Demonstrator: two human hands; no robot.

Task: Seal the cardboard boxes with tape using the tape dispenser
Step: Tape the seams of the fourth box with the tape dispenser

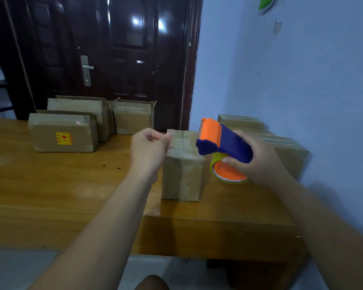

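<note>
Orange-blue dispenser (222,141) is gripped by the right hand (260,162); what the left hand (148,150) pinches cannot be told. Tape (213,164) should be drawn taut across the box (183,166) between them.

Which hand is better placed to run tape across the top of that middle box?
Right. The right hand grips the tape dispenser just beside the top of the box; the left hand is curled at its left corner, without a tool.
</note>
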